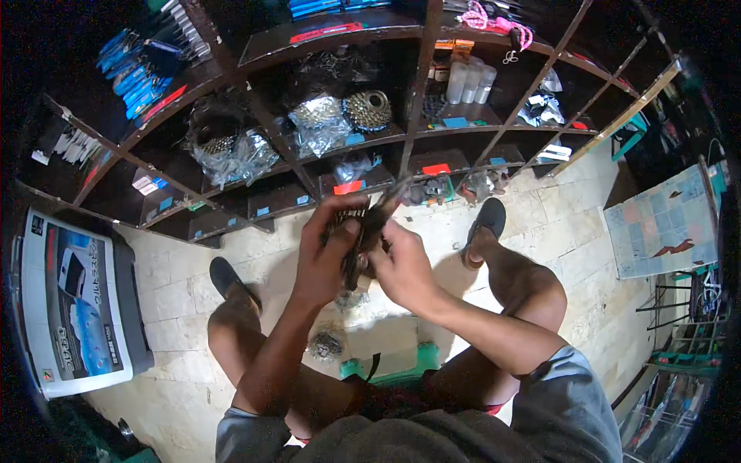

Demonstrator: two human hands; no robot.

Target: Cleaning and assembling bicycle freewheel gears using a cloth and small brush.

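My left hand [318, 258] is closed round a bicycle cassette [356, 251], a dark stack of toothed sprockets held edge-on above the floor between my knees. My right hand [404, 266] is closed on the other side of it, fingers curled in close to the sprockets. From between the two hands a dark, flat thing [384, 210] sticks up and away to the right; motion smears it, so I cannot make out its kind. Whatever my right fingers grip is hidden behind them. Below the hands, a clear plastic bag with grey metal parts [326, 346] lies on the floor.
A dark wooden shelf unit [332, 171] stands ahead, holding another cassette [368, 110], bagged parts [318, 127] and clear bottles [471, 82]. A large printed box [77, 301] is at left. A green stool [401, 370] is beneath me. A tile-patterned board [660, 231] leans at right.
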